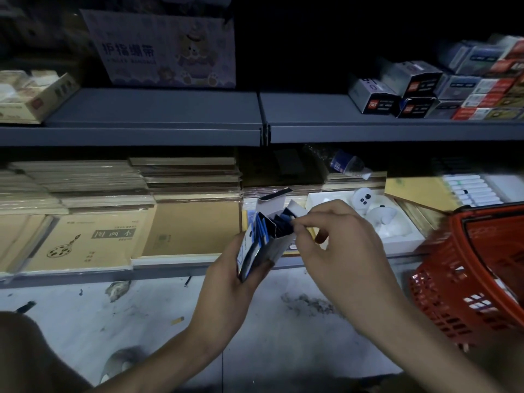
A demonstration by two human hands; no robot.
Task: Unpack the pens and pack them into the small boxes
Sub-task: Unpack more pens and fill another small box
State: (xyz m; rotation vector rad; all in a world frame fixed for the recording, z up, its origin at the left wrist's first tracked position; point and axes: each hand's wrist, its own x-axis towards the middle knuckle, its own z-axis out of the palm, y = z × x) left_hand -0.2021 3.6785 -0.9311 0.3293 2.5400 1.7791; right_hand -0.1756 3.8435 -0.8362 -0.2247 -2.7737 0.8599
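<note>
My left hand (226, 273) grips a small white and blue box (262, 236) upright in front of the lower shelf, its lid flap standing open at the top. Dark blue pen packs stick out of the box mouth (280, 222). My right hand (334, 236) pinches something at that mouth with thumb and fingertips; what it pinches is too blurred to name. More white pens (470, 191) lie in a row on the shelf at the right.
A red plastic basket (467, 279) stands at the right on the pale floor. Stacked brown notebooks (93, 242) fill the lower shelf, with a white tray holding white figures (374, 214). Small boxes (425, 89) are piled on the grey upper shelf.
</note>
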